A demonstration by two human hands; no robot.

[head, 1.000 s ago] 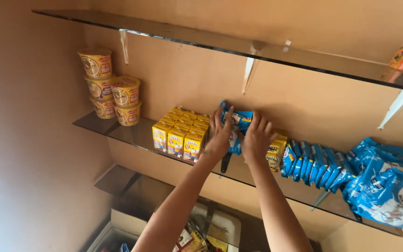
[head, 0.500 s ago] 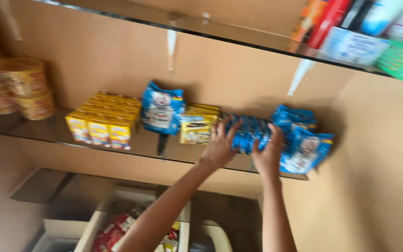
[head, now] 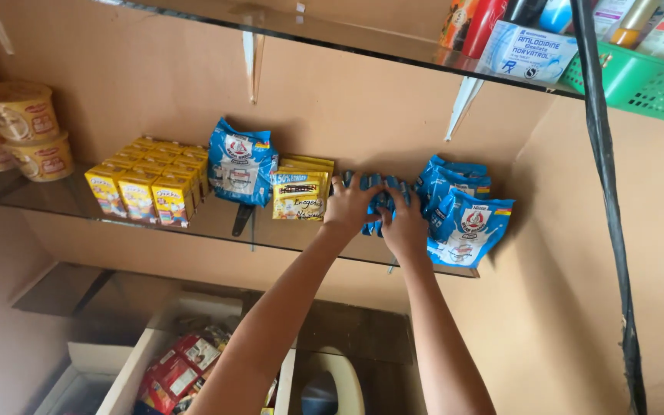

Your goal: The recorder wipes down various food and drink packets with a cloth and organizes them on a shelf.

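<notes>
Fingers [head: 345,187] of both hands apparently clasp blue packets [head: 382,201].

1. Two bare forearms rise from the 6 o'clock edge of the view towards the centre.
2. No sleeve, watch, bracelet or glove shows on either arm.
3. The left hand [head: 351,206] is ringless, with short plain nails.
4. The right hand [head: 403,227], at 3 o'clock of the left, is also ringless and unadorned.
</notes>
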